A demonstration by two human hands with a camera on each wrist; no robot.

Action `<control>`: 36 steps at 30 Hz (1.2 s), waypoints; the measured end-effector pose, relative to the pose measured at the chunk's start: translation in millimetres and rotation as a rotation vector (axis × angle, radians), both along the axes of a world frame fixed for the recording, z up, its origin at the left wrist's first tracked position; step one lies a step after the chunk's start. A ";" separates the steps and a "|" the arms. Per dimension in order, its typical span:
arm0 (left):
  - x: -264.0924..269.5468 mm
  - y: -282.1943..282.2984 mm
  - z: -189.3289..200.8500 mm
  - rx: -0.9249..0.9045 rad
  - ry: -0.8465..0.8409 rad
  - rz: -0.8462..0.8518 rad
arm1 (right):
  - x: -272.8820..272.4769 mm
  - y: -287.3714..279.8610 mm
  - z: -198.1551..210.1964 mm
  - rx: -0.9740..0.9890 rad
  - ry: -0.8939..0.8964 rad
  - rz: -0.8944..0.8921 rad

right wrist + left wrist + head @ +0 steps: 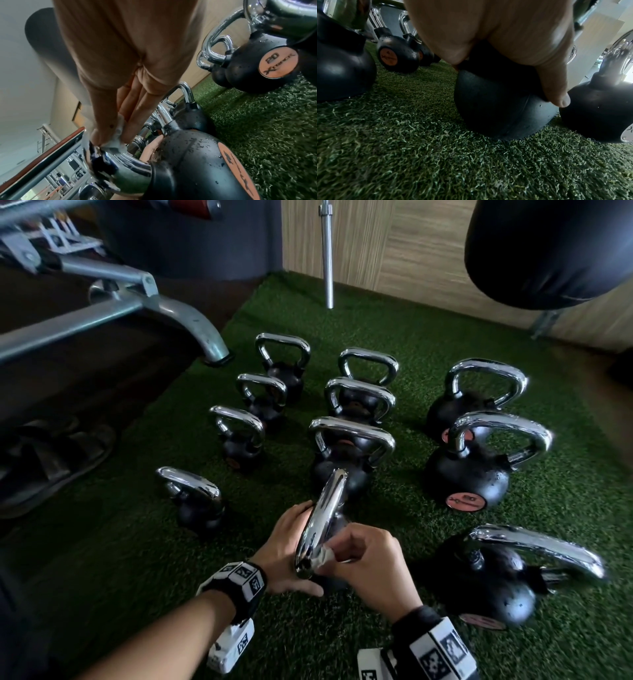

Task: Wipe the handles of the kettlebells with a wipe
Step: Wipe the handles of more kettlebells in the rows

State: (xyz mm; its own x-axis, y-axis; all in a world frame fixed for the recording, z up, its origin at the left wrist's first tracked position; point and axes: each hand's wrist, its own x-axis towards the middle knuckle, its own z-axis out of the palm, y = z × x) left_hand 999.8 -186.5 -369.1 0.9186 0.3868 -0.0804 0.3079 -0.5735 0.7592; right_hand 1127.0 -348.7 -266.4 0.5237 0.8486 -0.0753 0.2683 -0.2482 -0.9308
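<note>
Right now, wiping the chrome handle (pixel 322 518) of the near kettlebell (pixel 496 108), sitting on the green turf (pixel 274 628) at the front of the middle row, right under both hands. Pinching a small crumpled white wipe (pixel 325 558) in the right hand (pixel 371 563), thumb and fingers clamped together on it and pressing it against the near corner of the handle, down by the bend. Steadying the ball with the left hand (pixel 287 546), fingers curled over the top of it behind the handle and thumb lying along the black side. Guessing at a spot partway through this one handle, with the wipe working the near bend and the long top bar not obviously covered yet.

Probably needing next: sliding the wipe up along the bar and over to the far bend, keeping the pinch wrapped round the tube so the underside is getting cleaned too. Then moving on to the other kettlebells (pixel 469 477) standing in rows behind and to both sides. No telling from here which of those are already done, though spotting droplets on a few of the black bodies in the right wrist view.
</note>
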 end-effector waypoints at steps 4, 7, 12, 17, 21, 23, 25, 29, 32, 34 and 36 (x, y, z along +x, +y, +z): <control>-0.2 -2.1 2.7 0.004 -0.010 0.001 | 3.6 0.1 -6.8 -0.048 0.010 0.021; -0.3 -2.4 3.4 0.017 -0.071 0.001 | -1.3 0.9 -21.0 -0.105 -0.053 0.025; 1.7 -4.3 7.7 0.014 -0.060 0.012 | -5.0 1.8 -32.6 -0.102 -0.080 0.002; 1.5 1.8 -8.3 0.217 -0.090 -0.124 | 11.4 13.7 -39.6 -0.055 -0.127 0.012; 2.4 1.7 -7.0 0.146 -0.085 -0.063 | 12.0 23.9 -46.9 -0.115 -0.239 0.173; 0.7 0.3 -4.7 0.063 -0.145 -0.026 | 16.4 23.0 -43.9 -0.093 -0.241 0.260; 0.2 -0.1 -7.2 0.034 -0.199 0.004 | 22.1 19.9 -36.7 -0.092 -0.130 0.336; 0.7 2.4 -14.6 0.087 -0.187 -0.019 | 24.5 24.6 -42.2 -0.074 -0.100 0.349; 0.5 4.0 -17.7 0.095 -0.202 -0.022 | 26.1 27.3 -46.3 -0.078 0.038 0.361; 0.4 4.3 -20.1 0.103 -0.213 -0.024 | 29.5 24.5 -45.6 -0.058 0.228 0.375; 0.9 4.7 -22.4 0.110 -0.206 -0.020 | 31.4 20.5 -50.3 0.018 0.477 0.343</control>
State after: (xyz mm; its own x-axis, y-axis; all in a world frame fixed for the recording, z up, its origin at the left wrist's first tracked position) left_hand 1000.7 -181.8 -391.5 0.9191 0.3641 0.1509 0.1405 -0.6604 0.7376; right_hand 1158.4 -328.2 -316.7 0.1308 0.9669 -0.2191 -0.1187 -0.2041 -0.9717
